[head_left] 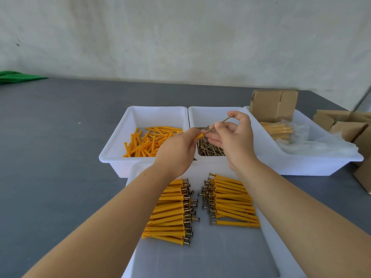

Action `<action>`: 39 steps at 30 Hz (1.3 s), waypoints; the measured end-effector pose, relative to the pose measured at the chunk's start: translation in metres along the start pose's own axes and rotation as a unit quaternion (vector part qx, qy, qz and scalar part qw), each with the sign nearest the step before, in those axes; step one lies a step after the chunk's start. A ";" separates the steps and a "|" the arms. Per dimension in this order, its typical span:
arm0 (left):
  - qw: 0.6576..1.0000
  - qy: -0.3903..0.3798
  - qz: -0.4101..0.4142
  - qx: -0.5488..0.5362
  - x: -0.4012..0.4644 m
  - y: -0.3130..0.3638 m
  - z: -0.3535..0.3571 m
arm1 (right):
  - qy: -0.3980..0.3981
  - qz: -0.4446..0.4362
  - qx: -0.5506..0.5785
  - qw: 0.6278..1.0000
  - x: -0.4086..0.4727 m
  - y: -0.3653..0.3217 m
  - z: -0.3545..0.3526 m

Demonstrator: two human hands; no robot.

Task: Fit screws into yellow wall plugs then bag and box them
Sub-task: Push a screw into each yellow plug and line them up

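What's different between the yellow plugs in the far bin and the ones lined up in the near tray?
The plugs in the far bin lie jumbled and hold no screws. The plugs in the near tray lie in two tidy rows, each with a screw head sticking out toward the middle. Both are the same yellow plastic.

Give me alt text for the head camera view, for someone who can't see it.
A person's left hand holds a yellow wall plug while the right hand guides a screw into it, above white tubs of loose plugs and screws. Two rows of assembled plugs lie on a near tray.
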State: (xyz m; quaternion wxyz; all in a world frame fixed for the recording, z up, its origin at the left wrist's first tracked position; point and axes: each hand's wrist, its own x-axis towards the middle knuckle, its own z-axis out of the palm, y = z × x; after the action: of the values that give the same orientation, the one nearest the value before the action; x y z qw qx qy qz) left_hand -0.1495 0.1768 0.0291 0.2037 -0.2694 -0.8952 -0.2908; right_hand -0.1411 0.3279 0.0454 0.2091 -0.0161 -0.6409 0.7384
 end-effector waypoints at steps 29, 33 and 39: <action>0.937 0.199 -0.248 -0.147 -0.007 -0.036 -0.036 | -0.479 -0.046 -0.502 0.719 -0.029 -0.024 0.002; 0.937 0.178 -0.273 -0.123 -0.006 -0.049 -0.028 | -0.588 0.002 -0.524 0.616 -0.058 -0.024 0.021; 0.962 0.057 -0.268 0.018 -0.001 -0.061 -0.012 | -0.640 -0.048 -0.590 0.490 -0.098 -0.010 0.048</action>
State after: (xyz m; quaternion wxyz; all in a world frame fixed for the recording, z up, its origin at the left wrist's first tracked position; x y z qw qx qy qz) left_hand -0.1825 0.1265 0.0126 0.1738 0.0013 -0.9267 -0.3331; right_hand -0.0626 0.2514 0.0396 -0.2816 0.3715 -0.8845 -0.0157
